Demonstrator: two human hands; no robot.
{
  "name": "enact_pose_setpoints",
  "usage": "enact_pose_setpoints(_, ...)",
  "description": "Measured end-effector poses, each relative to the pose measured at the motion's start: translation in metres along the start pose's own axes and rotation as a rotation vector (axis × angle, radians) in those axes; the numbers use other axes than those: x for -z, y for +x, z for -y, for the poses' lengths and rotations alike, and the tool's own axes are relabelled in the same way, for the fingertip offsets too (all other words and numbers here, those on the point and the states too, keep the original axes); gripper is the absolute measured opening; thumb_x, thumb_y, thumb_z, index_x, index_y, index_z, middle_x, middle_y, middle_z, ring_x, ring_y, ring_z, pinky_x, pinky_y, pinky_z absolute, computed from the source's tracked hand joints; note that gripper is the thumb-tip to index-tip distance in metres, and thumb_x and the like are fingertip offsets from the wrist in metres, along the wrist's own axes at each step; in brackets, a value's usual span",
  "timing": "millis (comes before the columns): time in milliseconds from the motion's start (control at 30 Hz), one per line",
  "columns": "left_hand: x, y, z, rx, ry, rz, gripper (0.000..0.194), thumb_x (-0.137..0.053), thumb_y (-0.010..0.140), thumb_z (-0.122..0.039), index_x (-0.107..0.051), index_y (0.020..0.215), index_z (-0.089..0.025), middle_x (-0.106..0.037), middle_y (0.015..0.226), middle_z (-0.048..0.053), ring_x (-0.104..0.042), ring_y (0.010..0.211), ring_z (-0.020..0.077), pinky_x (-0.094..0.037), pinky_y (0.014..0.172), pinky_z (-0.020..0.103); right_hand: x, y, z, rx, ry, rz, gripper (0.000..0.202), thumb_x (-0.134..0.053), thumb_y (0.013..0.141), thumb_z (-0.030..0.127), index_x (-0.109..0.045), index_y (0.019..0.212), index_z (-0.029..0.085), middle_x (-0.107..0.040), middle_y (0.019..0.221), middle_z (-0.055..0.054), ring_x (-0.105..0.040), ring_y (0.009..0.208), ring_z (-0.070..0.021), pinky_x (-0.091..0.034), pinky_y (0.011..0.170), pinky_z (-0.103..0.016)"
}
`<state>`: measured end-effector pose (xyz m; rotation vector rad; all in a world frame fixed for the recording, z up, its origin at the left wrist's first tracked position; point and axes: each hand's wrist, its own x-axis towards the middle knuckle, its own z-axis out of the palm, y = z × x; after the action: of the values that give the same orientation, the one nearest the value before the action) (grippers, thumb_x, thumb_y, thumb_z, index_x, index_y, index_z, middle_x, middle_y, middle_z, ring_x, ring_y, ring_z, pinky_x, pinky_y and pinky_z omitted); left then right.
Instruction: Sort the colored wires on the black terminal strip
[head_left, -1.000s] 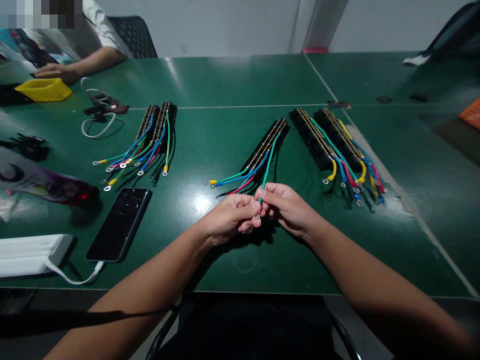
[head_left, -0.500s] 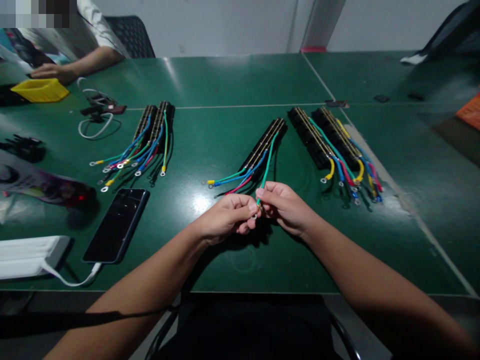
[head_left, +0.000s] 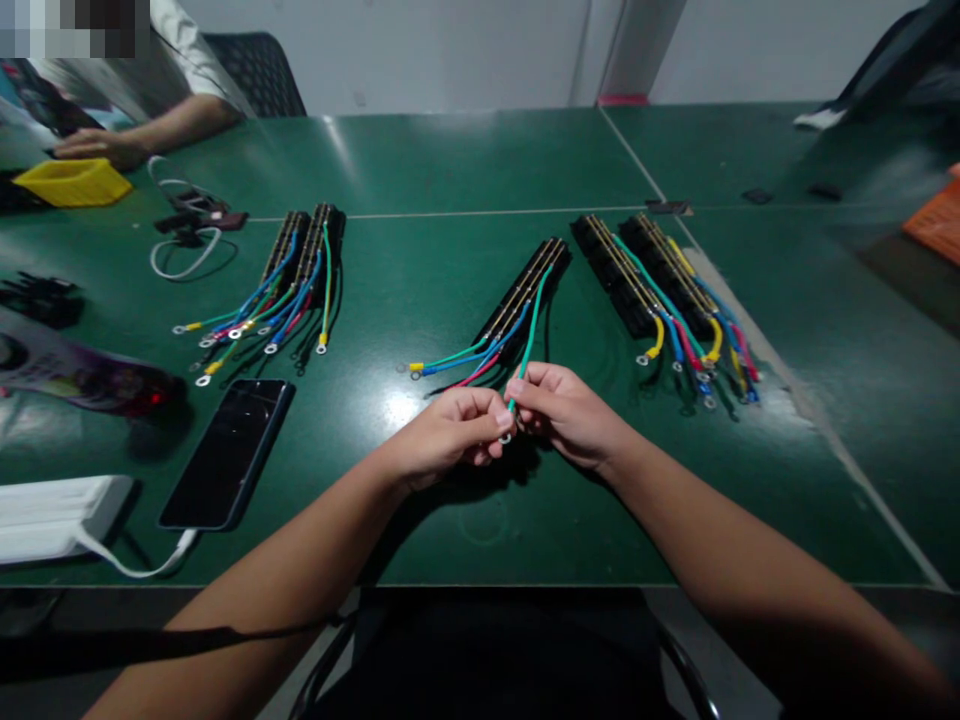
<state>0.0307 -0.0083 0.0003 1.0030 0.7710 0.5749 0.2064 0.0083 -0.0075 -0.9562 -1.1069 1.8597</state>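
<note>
A green wire [head_left: 533,325] runs from the far end of a black terminal block [head_left: 519,292] down to my two hands. Closed on the wire's end is my left hand [head_left: 466,428], with a ring terminal [head_left: 505,438] poking out at its fingertips. My right hand [head_left: 556,408] pinches the same green wire a little higher, thumb on top. Both hands are held just in front of the block. Blue, red and other green wires [head_left: 450,362] from that block lie loose toward the left, some with yellow or blue sleeves and ring lugs.
Two wired blocks [head_left: 306,250] lie at left, two more [head_left: 652,275] at right. A phone [head_left: 227,455] is cabled to a white power bank [head_left: 64,515]. A bottle [head_left: 82,370] lies beyond it. Across the table, a person's hand [head_left: 105,147] rests near a yellow bin [head_left: 73,183].
The view has shifted slightly, so everything sits a little farther left. Both hands keep their hold on the green wire, its ring end slightly lower.
</note>
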Motion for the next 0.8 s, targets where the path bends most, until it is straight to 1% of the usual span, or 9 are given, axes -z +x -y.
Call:
enact_pose_setpoints(100,0.0013,0.0001,0.0016,-0.057,0.056,-0.043,0.031,-0.071,0.082,-0.038,-0.052,0.074,-0.014,-0.053,0.061,-0.005,-0.046,0.051,0.0031,-0.032,0.046,0.014,-0.0005,0.0002,-0.0007,0.01,-0.02,-0.025,0.037,-0.077,0.074,0.041,-0.052,0.069,0.015,-0.052,0.053,0.005,-0.041,0.045,-0.0044,-0.03,0.045,-0.018)
enact_pose_setpoints(200,0.0023,0.0002,0.0026,-0.116,0.083,-0.079,0.029,-0.071,0.083,-0.033,-0.051,0.073,-0.014,-0.047,0.059,-0.007,-0.041,0.05,0.0023,-0.03,0.046,0.014,-0.0015,0.0007,-0.0016,0.017,-0.051,-0.046,0.038,-0.076,0.074,0.043,-0.051,0.069,0.016,-0.05,0.051,0.006,-0.04,0.044,-0.0045,-0.029,0.044,-0.018)
enact_pose_setpoints(300,0.0023,0.0005,0.0023,-0.145,0.094,-0.082,0.031,-0.072,0.082,-0.032,-0.048,0.071,-0.015,-0.043,0.057,-0.008,-0.036,0.05,0.0023,-0.026,0.046,0.015,-0.0027,0.0011,-0.0021,0.032,-0.074,-0.061,0.038,-0.076,0.074,0.045,-0.051,0.069,0.016,-0.049,0.05,0.007,-0.039,0.042,-0.0044,-0.028,0.043,-0.018)
enact_pose_setpoints(400,0.0012,0.0006,0.0012,-0.172,0.145,-0.092,0.033,-0.076,0.076,-0.029,-0.047,0.07,-0.015,-0.044,0.058,-0.008,-0.038,0.052,0.0026,-0.028,0.048,0.015,-0.0041,0.001,-0.0021,0.046,-0.099,-0.075,0.036,-0.073,0.076,0.043,-0.05,0.069,0.017,-0.049,0.05,0.007,-0.039,0.042,-0.0046,-0.027,0.042,-0.019)
enact_pose_setpoints(467,0.0006,0.0003,0.0008,-0.188,0.213,-0.124,0.035,-0.079,0.072,-0.028,-0.047,0.069,-0.015,-0.047,0.059,-0.007,-0.04,0.052,0.0031,-0.03,0.049,0.016,-0.0051,0.0007,-0.0021,0.057,-0.112,-0.08,0.033,-0.071,0.078,0.04,-0.049,0.069,0.017,-0.05,0.05,0.007,-0.039,0.042,-0.0048,-0.026,0.042,-0.019)
enact_pose_setpoints(567,0.001,-0.0008,0.0014,-0.213,0.384,-0.189,0.032,-0.076,0.075,-0.032,-0.049,0.07,-0.015,-0.049,0.057,-0.007,-0.041,0.05,0.0041,-0.031,0.047,0.017,-0.0059,0.0009,-0.0031,0.083,-0.142,-0.093,0.031,-0.069,0.08,0.037,-0.048,0.068,0.017,-0.05,0.051,0.007,-0.04,0.043,-0.0053,-0.028,0.043,-0.02)
enact_pose_setpoints(667,0.0024,-0.0024,0.0022,-0.271,0.637,-0.277,0.028,-0.069,0.081,-0.036,-0.054,0.072,-0.014,-0.053,0.057,-0.004,-0.044,0.05,0.0061,-0.031,0.047,0.018,-0.0059,0.0022,-0.0047,0.096,-0.183,-0.109,0.03,-0.067,0.081,0.036,-0.048,0.067,0.018,-0.049,0.05,0.007,-0.04,0.043,-0.0057,-0.029,0.043,-0.02)
enact_pose_setpoints(733,0.0028,-0.0036,0.0019,-0.316,0.817,-0.329,0.027,-0.065,0.083,-0.037,-0.058,0.072,-0.014,-0.054,0.056,-0.003,-0.045,0.05,0.007,-0.031,0.047,0.018,-0.0057,0.0033,-0.0055,0.095,-0.209,-0.117,0.029,-0.067,0.081,0.035,-0.047,0.067,0.018,-0.048,0.049,0.007,-0.039,0.042,-0.0057,-0.028,0.043,-0.02)
enact_pose_setpoints(800,0.0023,-0.0047,0.0009,-0.348,0.949,-0.352,0.026,-0.061,0.086,-0.036,-0.061,0.072,-0.014,-0.056,0.054,-0.002,-0.046,0.049,0.0077,-0.032,0.048,0.019,-0.0054,0.0041,-0.0058,0.092,-0.227,-0.123,0.03,-0.066,0.081,0.035,-0.047,0.067,0.018,-0.048,0.048,0.007,-0.039,0.042,-0.0058,-0.027,0.042,-0.02)
